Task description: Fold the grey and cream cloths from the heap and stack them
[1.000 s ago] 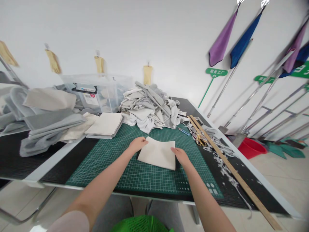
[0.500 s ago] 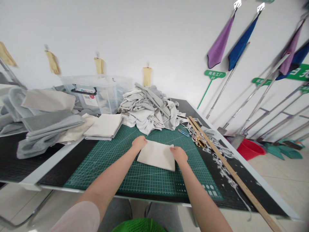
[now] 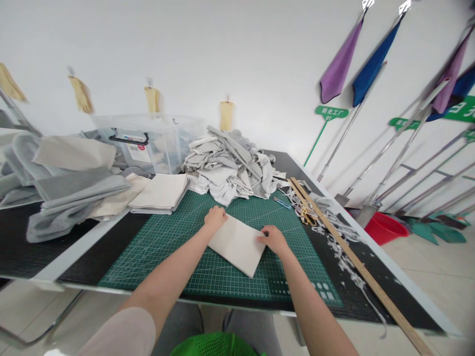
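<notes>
A folded off-white cloth (image 3: 237, 245) lies at a slant over the green cutting mat (image 3: 166, 237). Its upper left corner is held in my left hand (image 3: 215, 218), fingers closed. At the upper right corner, my right hand (image 3: 273, 239) pinches the cloth between thumb and fingers. Up and to the left of my left hand is a neat stack of folded cloths (image 3: 160, 192). Behind the mat rises a heap of crumpled grey and white cloths (image 3: 230, 165).
Larger grey cloths (image 3: 77, 183) and a clear plastic box (image 3: 148, 143) are at the left. On the right are blue-handled scissors (image 3: 282, 203), yellow-handled scissors (image 3: 307, 216), fabric scraps (image 3: 343, 259) and a long wooden ruler (image 3: 356, 262). A red bucket (image 3: 386, 227) stands beyond the table.
The folded cloth has turned clockwise, its lower right corner swinging towards me and to the left. My right hand has moved slightly down along with it.
</notes>
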Motion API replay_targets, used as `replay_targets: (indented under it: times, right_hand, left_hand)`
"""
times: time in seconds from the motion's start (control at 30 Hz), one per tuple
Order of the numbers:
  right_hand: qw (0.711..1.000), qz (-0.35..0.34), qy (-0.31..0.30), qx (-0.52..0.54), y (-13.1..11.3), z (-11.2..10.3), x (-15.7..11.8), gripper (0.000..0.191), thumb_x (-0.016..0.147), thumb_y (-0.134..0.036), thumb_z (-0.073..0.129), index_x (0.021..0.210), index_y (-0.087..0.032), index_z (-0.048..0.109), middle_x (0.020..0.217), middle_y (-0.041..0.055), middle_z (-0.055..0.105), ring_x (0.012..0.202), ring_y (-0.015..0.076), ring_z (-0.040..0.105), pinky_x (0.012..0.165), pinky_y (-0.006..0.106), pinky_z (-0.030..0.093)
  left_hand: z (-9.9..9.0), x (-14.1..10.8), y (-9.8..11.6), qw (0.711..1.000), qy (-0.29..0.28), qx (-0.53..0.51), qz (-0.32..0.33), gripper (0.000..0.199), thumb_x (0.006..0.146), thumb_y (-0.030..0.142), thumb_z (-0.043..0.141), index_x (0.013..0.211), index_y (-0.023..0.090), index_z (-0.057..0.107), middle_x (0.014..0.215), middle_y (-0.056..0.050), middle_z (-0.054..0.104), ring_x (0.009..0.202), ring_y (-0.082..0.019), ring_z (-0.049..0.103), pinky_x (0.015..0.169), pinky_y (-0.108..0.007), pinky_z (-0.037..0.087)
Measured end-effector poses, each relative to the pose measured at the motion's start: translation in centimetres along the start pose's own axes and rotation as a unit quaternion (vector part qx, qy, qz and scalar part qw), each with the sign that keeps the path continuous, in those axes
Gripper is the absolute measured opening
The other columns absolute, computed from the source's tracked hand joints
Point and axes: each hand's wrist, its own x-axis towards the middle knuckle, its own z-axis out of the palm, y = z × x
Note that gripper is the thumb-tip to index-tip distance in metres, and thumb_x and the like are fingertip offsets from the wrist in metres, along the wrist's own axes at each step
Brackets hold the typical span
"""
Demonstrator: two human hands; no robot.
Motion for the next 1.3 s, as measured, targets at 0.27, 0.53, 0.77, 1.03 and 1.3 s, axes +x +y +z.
replay_targets:
  times: [0.27,0.53,0.77,1.03,1.3]
  right_hand:
    - [0.962,-0.001,-0.133,0.239,-2.5,4.4,-4.1,0.016,0.051,-0.012,0.054,0.063,-0.020,0.047,0.054,-0.0062,0.048,0.040,0.0081,0.044,0.040,0.023,0.038]
    - [0.881,-0.026,-0.068,0.468,-3.7,6.7,-5.2,0.029,0.043,-0.004,0.047,0.066,-0.022,0.047,0.060,-0.0073,0.045,0.049,0.0071,0.042,0.051,0.023,0.040]
    - [0.770,-0.024,-0.047,0.635,-2.0,5.3,-5.1,0.044,0.040,-0.010,0.039,0.079,-0.029,0.041,0.075,-0.0072,0.046,0.051,0.0060,0.039,0.077,0.032,0.039]
    - [0.734,-0.013,-0.062,0.677,-2.4,5.8,-4.9,0.046,0.041,-0.006,0.044,0.081,-0.030,0.044,0.075,-0.0067,0.049,0.049,0.0068,0.038,0.080,0.038,0.037]
    - [0.755,-0.007,-0.063,0.653,-2.7,5.9,-5.2,0.045,0.047,-0.006,0.061,0.082,-0.029,0.044,0.068,-0.0090,0.046,0.048,0.0042,0.040,0.066,0.027,0.041]
  left_hand:
    - [0.1,0.0,1.1,0.989,-0.050,-0.048,0.127,0.020,0.070,0.021,0.045,0.082,0.023,0.061,0.087,-0.001,0.056,0.080,-0.013,0.052,0.071,-0.022,0.039]
    - [-2.1,-4.6,-0.3,0.976,-0.026,-0.089,0.197,0.039,0.066,0.023,0.053,0.105,0.024,0.051,0.119,-0.003,0.041,0.107,-0.018,0.037,0.091,-0.030,0.026]
    - [-4.6,-10.4,-4.7,0.892,-0.287,-0.010,0.349,0.083,0.049,0.045,0.064,0.123,0.032,0.027,0.136,-0.004,0.005,0.122,-0.027,0.004,0.094,-0.048,-0.004]
    - [-4.7,-12.2,-4.0,0.911,-0.231,0.051,0.337,0.079,0.053,0.032,0.062,0.123,0.027,0.027,0.134,-0.007,0.014,0.120,-0.025,0.018,0.096,-0.044,0.010]
    - [-4.2,-14.6,-3.3,0.909,-0.145,0.108,0.375,0.069,0.058,0.008,0.048,0.123,0.023,0.028,0.132,-0.009,0.022,0.116,-0.025,0.028,0.090,-0.037,0.029]
